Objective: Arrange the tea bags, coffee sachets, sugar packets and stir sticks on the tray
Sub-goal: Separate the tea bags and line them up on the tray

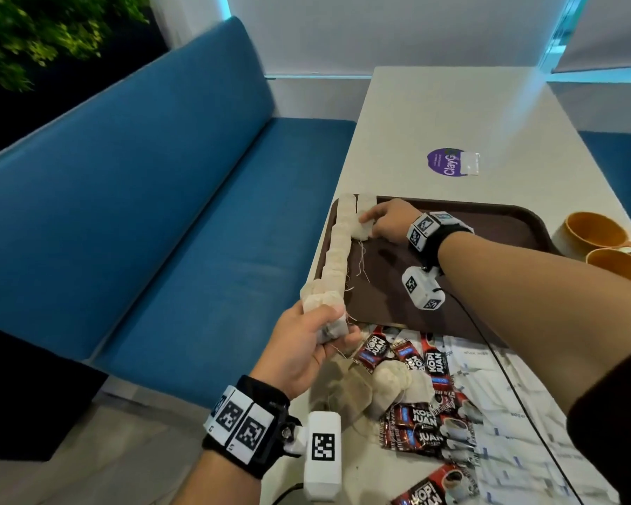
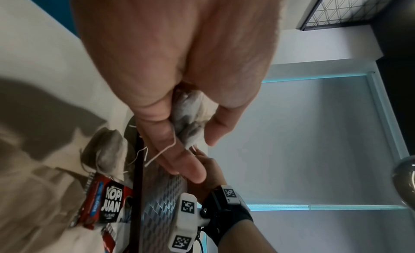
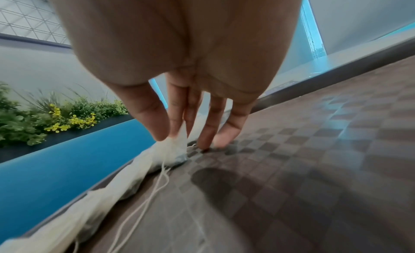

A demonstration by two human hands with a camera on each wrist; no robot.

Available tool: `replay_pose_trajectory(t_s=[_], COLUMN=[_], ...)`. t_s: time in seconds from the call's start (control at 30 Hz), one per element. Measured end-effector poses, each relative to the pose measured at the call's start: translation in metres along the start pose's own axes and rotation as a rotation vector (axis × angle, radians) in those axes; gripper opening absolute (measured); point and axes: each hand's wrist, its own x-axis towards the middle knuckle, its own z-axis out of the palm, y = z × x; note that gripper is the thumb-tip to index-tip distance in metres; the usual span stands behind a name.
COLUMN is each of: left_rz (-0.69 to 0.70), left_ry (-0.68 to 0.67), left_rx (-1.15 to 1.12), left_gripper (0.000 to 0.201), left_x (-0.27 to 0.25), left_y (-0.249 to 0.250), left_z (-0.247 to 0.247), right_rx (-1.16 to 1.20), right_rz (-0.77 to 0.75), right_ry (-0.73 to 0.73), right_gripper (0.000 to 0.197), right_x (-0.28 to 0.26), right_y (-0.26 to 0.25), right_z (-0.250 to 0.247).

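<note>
Tea bags (image 1: 337, 246) are lining the tray's (image 1: 503, 227) left edge; right hand (image 1: 388, 220) is pinching one down there, left hand (image 1: 299, 344) is gripping spares. Coffee sachets (image 1: 416, 420) and sugar packets (image 1: 518, 402) are waiting on the bench (image 1: 434, 114); stir sticks unseen.

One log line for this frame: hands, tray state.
left hand: holds tea bags | right hand: pinches a bag on tray | sachets: off tray

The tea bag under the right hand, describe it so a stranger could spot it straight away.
Find the brown tray on the white table. A row of tea bags runs along its left edge. The tea bag sits just right of that row near the far corner, alone, pinched by the right hand.
</note>
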Motion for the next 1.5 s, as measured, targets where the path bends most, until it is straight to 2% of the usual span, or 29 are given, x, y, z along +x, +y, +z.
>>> replay_pose_trajectory(t_s=[0.2, 0.37, 0.5, 0.67, 0.8, 0.97, 1.03, 1.2, 1.37, 1.5], left_rz=[0.004, -0.001, -0.003, -0.005, -0.008, 0.001, 0.011, 0.041, 0.072, 0.095], left_ry=[0.016, 0.017, 0.010, 0.000, -0.003, -0.030, -0.056, -0.088, -0.155, -0.189], left_rx=[0.012, 0.007, 0.004, -0.002, -0.009, -0.050, -0.086, -0.171, -0.144, -0.137], left_gripper=[0.025, 0.028, 0.029, 0.031, 0.031, 0.028, 0.029, 0.043, 0.037, 0.032], left_x=[-0.001, 0.001, 0.000, -0.003, -0.004, -0.005, -0.006, -0.009, -0.019, -0.030], left_y=[0.000, -0.003, -0.004, -0.004, -0.004, -0.002, -0.001, 0.002, 0.003, 0.004], left_z=[-0.003, -0.001, 0.002, 0.004, 0.003, 0.001, 0.001, 0.003, 0.011, 0.014], right_rx=[0.010, -0.069, -0.078, -0.064, -0.085, -0.092, -0.058, 0.154, 0.364, 0.455], right_rz=[-0.013, -0.023, -0.038, 0.021, 0.016, -0.003, -0.013, -0.135, -0.277, -0.259], right_ry=[0.069, 0.064, 0.050, 0.074, 0.038, -0.009, 0.000, -0.034, -0.039, 0.014], right_gripper=[0.041, 0.058, 0.057, 0.059, 0.051, 0.059, 0.055, 0.026, 0.017, 0.021], right_x=[0.006, 0.009, 0.006, 0.004, 0.001, -0.011, -0.020, -0.066, -0.141, -0.183], right_y=[0.006, 0.008, 0.006, 0.004, 0.004, 0.001, 0.000, -0.015, -0.042, -0.038], right_z=[0.003, 0.004, 0.003, 0.005, 0.007, 0.002, 0.002, 0.009, 0.013, 0.012])
